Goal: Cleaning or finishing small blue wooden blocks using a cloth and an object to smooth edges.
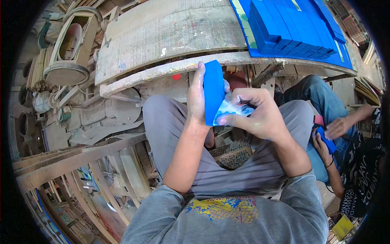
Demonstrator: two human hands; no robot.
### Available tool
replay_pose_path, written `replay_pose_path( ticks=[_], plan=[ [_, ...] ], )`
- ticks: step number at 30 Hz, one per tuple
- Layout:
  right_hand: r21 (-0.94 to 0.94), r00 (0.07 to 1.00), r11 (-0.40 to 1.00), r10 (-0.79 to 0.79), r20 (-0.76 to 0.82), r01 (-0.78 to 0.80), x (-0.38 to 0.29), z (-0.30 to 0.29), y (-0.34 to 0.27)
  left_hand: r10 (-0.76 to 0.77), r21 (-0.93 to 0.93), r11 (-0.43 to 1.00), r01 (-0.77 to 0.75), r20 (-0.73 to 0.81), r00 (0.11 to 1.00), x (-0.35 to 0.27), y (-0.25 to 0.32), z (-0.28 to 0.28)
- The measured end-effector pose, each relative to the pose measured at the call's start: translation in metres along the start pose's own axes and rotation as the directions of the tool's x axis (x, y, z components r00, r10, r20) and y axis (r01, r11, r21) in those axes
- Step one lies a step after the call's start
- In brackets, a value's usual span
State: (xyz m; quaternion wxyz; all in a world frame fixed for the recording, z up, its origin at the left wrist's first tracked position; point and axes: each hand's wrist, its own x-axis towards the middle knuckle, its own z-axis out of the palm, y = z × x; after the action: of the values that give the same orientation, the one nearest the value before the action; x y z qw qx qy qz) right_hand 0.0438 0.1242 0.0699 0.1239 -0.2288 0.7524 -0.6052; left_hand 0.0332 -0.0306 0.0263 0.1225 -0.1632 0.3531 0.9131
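A blue rectangular block [213, 91] is held upright over my lap by my left hand [197, 97], thumb along its left side and fingertips showing at its right edge. At the block's lower right corner, my right hand [259, 113] pinches a thin whitish, blue-smeared sheet [232, 109] between thumb and fingers; its material is unclear. The sheet touches or lies very near the block. Beyond my hands, many similar blue blocks [292, 27] are stacked on a blue-covered board at the right end of the worktable.
A paint-spotted wooden worktable [170, 27] stands before me. To my right, a seated co-worker holds another blue block [326, 140]. A wooden rail frame [79, 161] is at lower left, with a wooden housing [71, 42] and bundled sticks [39, 70] beyond it.
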Motion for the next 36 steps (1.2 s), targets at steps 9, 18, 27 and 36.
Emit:
replay_pose_path(
  ticks=[9,18,27,36],
  plan=[
    [-0.017,0.997,0.997,0.076,-0.002,-0.076,0.004,-0.006,0.0,-0.009,0.083,0.996,0.013,-0.053,0.999,-0.007,-0.004,0.009],
    [0.097,0.931,0.975,0.221,-0.291,-0.201,0.02,-0.04,0.015,-0.274,0.188,0.95,0.251,0.108,0.956,-0.018,-0.008,0.019],
    [0.111,0.971,0.994,0.026,-0.236,0.0,0.008,-0.025,0.008,-0.208,0.169,0.967,0.191,0.09,0.974,-0.015,-0.005,0.015],
    [-0.037,0.943,0.998,-0.064,-0.326,0.055,0.01,-0.021,0.007,-0.276,0.165,0.954,0.249,0.161,0.948,-0.019,0.001,0.016]
  ],
)
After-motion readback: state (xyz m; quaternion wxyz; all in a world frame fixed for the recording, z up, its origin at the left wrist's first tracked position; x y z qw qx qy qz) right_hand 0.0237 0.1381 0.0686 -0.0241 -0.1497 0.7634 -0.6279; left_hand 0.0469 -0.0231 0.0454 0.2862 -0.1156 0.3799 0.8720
